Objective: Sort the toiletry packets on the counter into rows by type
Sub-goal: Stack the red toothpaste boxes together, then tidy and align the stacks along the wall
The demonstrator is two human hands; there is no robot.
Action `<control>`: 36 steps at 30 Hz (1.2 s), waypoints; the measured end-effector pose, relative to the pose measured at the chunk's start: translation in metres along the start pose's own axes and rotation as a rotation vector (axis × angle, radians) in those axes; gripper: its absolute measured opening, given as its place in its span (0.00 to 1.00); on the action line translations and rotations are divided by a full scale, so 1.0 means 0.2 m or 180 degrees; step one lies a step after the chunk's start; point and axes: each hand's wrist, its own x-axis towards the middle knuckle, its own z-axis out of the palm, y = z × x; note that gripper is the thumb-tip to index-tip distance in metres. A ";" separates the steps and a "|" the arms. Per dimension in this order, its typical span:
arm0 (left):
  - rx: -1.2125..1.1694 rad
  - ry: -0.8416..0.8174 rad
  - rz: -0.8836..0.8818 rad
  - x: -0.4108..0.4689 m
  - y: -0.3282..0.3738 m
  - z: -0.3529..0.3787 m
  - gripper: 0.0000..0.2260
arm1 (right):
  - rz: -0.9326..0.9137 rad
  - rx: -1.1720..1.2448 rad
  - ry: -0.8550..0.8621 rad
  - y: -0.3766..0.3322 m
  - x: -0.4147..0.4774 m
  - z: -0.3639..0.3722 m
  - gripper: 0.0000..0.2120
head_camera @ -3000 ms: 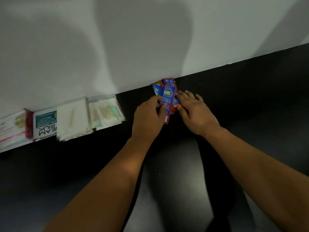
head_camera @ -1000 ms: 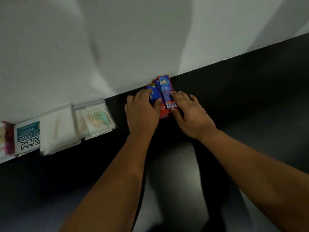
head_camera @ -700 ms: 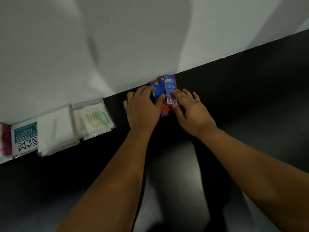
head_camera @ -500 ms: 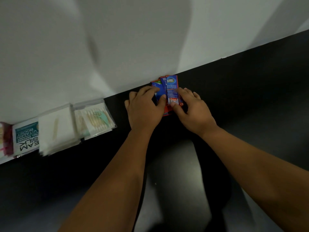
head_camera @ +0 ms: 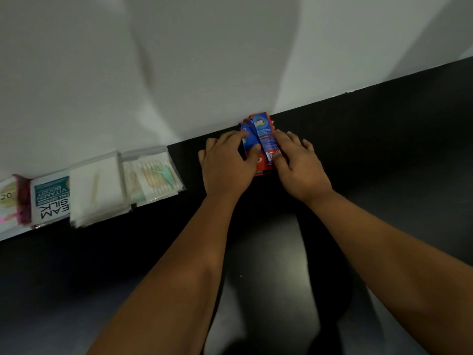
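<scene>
A small stack of red-and-blue toothpaste boxes [head_camera: 263, 134] lies on the black counter [head_camera: 384, 155] against the white wall. My left hand [head_camera: 225, 162] presses on the stack's left side, thumb on a blue box. My right hand [head_camera: 299, 162] holds the right side, thumb on the top box. At the left, more packets line the wall: a clear cotton-swab packet [head_camera: 153, 175], a white packet stack [head_camera: 98, 188], a teal-and-white sachet [head_camera: 52, 198] and a pink-edged packet [head_camera: 11, 203].
The white wall [head_camera: 204, 60] runs along the counter's far edge. A dark round shape [head_camera: 268, 278] shows below the counter between my forearms.
Both hands have kept hold of the toothpaste boxes and squared them closer together against the wall. The view has shifted slightly; the packets at the left have not moved.
</scene>
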 end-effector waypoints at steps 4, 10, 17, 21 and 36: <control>-0.0157 0.0012 -0.0065 0.00 0.00 -0.01 0.19 | 0.0059 0.0205 0.0019 0.00 0.00 0.00 0.25; -0.0493 0.0086 -0.0171 -0.02 0.01 -0.04 0.16 | 0.0223 0.0423 0.0119 -0.01 -0.02 -0.01 0.29; -0.0956 0.0244 -0.0221 -0.16 0.02 -0.14 0.13 | 0.0100 0.0237 0.1099 -0.06 -0.11 -0.03 0.26; -0.0927 0.0545 -0.0104 -0.35 -0.04 -0.27 0.09 | -0.0302 0.0091 0.1460 -0.19 -0.27 0.02 0.20; -0.0755 0.0743 -0.1547 -0.68 -0.38 -0.65 0.15 | -0.0920 0.0311 -0.0802 -0.83 -0.21 0.46 0.30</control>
